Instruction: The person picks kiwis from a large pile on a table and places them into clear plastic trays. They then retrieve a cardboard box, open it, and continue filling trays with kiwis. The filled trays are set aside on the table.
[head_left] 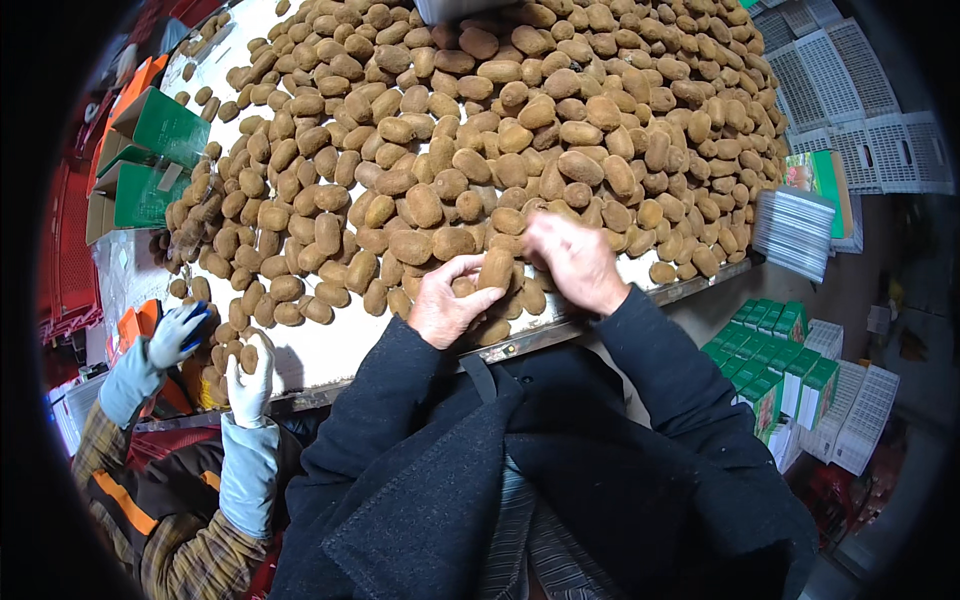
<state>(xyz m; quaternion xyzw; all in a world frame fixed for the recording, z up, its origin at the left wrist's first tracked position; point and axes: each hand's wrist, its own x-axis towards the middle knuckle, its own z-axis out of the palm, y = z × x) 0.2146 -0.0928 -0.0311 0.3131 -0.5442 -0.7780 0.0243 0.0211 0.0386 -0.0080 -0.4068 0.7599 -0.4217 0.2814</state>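
Observation:
Brown, fuzzy kiwifruit (425, 205) lie heaped over a white table (345, 345) in front of me. Close to the near edge, my left hand (447, 302) grips one kiwifruit (496, 269) between thumb and fingers, holding it on end. Just right of it is my right hand (580, 262), over the fruit at the edge of the pile. Its fingers are smeared by motion and partly turned away, so whether they hold anything does not show. A few more kiwifruit lie below and between my hands.
At the left, a co-worker's gloved hand (250, 385) holds a kiwifruit; the other glove (178, 335) has something blue. Open green cartons (150, 195) stand at the far left. Right of the table are stacked green boxes (785, 375), white crates (850, 75) and a blurred pale tray (795, 232).

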